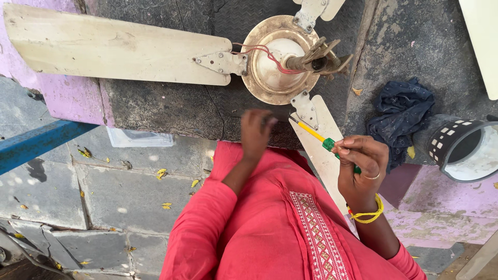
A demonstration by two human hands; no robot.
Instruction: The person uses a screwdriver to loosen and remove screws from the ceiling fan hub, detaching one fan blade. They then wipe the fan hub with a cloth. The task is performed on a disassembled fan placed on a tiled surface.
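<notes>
Here, the left hand (257,132) reaches forward to the near edge of the dark slab (155,106), fingers curled loosely downward; it is blurred, and I cannot tell whether it pinches anything or only touches the slab. To its right, the right hand (362,168) is pressed together around the green handle of a screwdriver (322,139), whose yellow shaft slants up and left so that the tip sits by the bracket of the nearest fan blade (319,142). A ring and a yellow bangle show on that hand and wrist.

The slab is rough, dark stone set on a pink-painted ledge (451,199), with grey paving (119,194) strewn with small yellow petals below on the left, where a blue bar (36,142) crosses. A clear plastic tray (139,138) lies under the slab's edge.

The ceiling fan motor (277,62), brass-coloured with red wires, lies on the slab just beyond both hands, nearer the left; its long cream blade (109,49) stretches away leftward. A dark blue cloth (400,114) and a patterned pail (464,148) sit to the right.
</notes>
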